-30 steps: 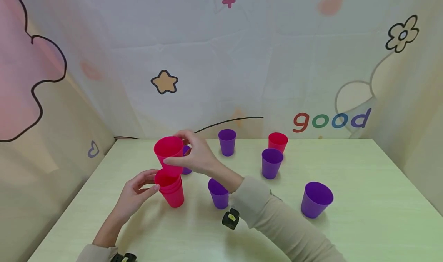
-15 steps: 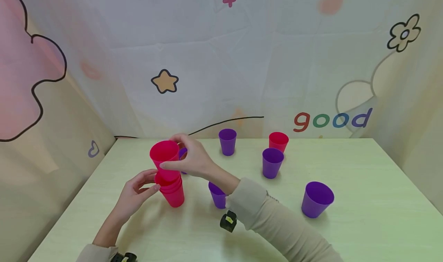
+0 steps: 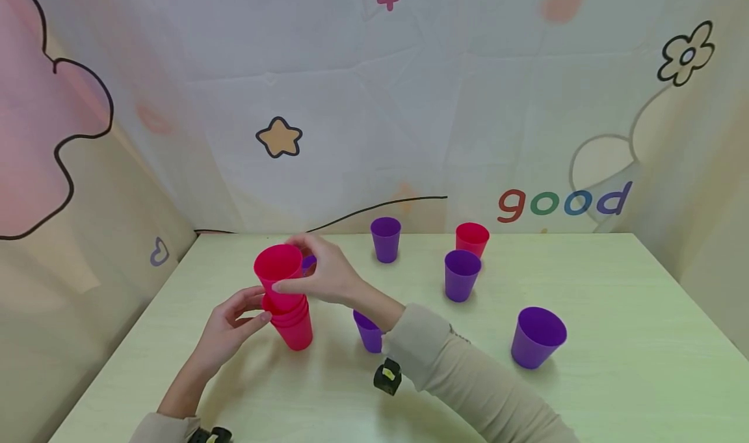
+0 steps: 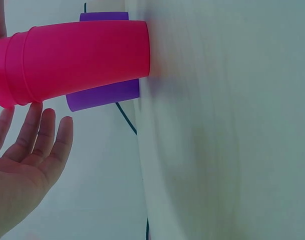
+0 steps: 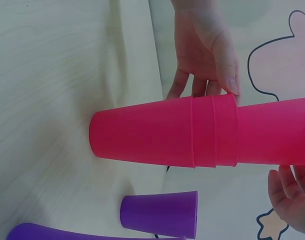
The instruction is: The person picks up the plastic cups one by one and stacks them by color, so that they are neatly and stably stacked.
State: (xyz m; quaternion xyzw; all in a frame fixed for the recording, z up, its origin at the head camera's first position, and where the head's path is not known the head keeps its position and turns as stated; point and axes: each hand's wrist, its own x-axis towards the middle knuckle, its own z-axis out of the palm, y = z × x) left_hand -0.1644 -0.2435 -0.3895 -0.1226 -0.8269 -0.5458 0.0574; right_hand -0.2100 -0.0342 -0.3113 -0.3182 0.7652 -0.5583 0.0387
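Note:
A stack of nested red plastic cups (image 3: pixel 296 334) stands upright on the table at left of centre. My left hand (image 3: pixel 225 329) touches the stack's left side near its rims, thumb and fingertips lightly against it; the left wrist view shows these fingers (image 4: pixel 30 132) loosely extended. My right hand (image 3: pixel 329 275) holds another red cup (image 3: pixel 277 267) from its right side, thumb in front and fingers behind. That cup is upright, its lower part inside the top of the stack, as the right wrist view shows. A purple cup (image 3: pixel 308 264) is mostly hidden behind my right hand.
Purple cups stand about the table (image 3: pixel 456 391): one (image 3: pixel 367 332) partly behind my right forearm, one (image 3: pixel 385 240) at the back, one (image 3: pixel 462 275) before a red cup (image 3: pixel 471 238), one (image 3: pixel 538 337) at right. A printed cloth (image 3: pixel 351 105) hangs behind.
My right hand has moved slightly left and down, lowering its red cup further into the stack. The left hand and the stack have stayed in place.

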